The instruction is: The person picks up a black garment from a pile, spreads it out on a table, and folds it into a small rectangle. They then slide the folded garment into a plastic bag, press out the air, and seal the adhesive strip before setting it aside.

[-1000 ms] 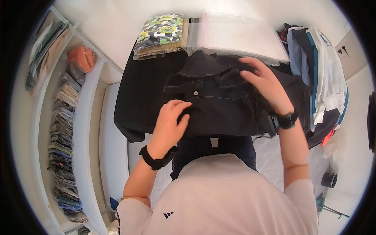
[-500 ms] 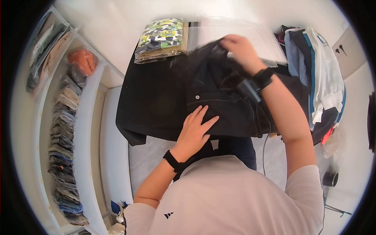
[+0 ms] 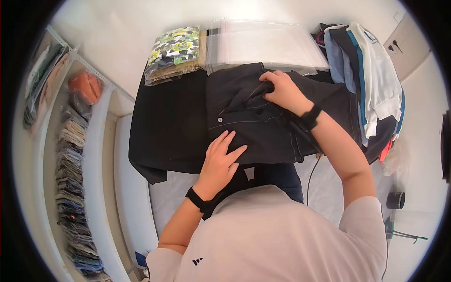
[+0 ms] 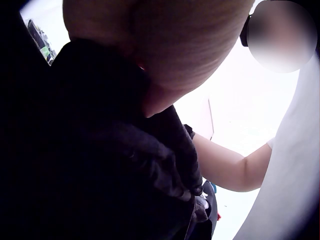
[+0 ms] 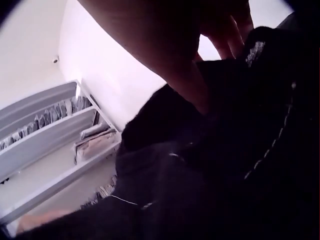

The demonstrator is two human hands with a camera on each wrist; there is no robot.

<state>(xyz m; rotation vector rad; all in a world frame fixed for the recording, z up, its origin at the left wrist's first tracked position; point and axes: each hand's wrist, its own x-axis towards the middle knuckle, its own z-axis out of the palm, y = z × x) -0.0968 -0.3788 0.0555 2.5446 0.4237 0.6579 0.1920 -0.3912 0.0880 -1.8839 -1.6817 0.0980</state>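
Note:
A black garment [image 3: 268, 141] with pale stitching and a light round button [image 3: 220, 120] lies folded over itself near the table's front edge. My left hand [image 3: 218, 162] rests on its lower part, fingers spread and fairly straight. At the upper part, my right hand [image 3: 285, 95] pinches a fold of the cloth between thumb and fingers. The right wrist view shows the thumb [image 5: 192, 92] against the dark fabric, with the other fingers beyond its edge. Dark cloth [image 4: 125, 150] fills much of the left wrist view below the left hand [image 4: 165, 45].
Clear plastic bags [image 3: 272, 44] lie along the table's back, beside a bagged patterned item [image 3: 174, 44]. Several garments [image 3: 383, 89] hang over the right end. A shelf [image 3: 96, 174] with packed clothes stands at the left. A dark cable [image 3: 311, 181] hangs below the front edge.
My right hand took hold of the garment's upper part, swept it up and leftward, then lowered it. My left hand came down flat on the lower part.

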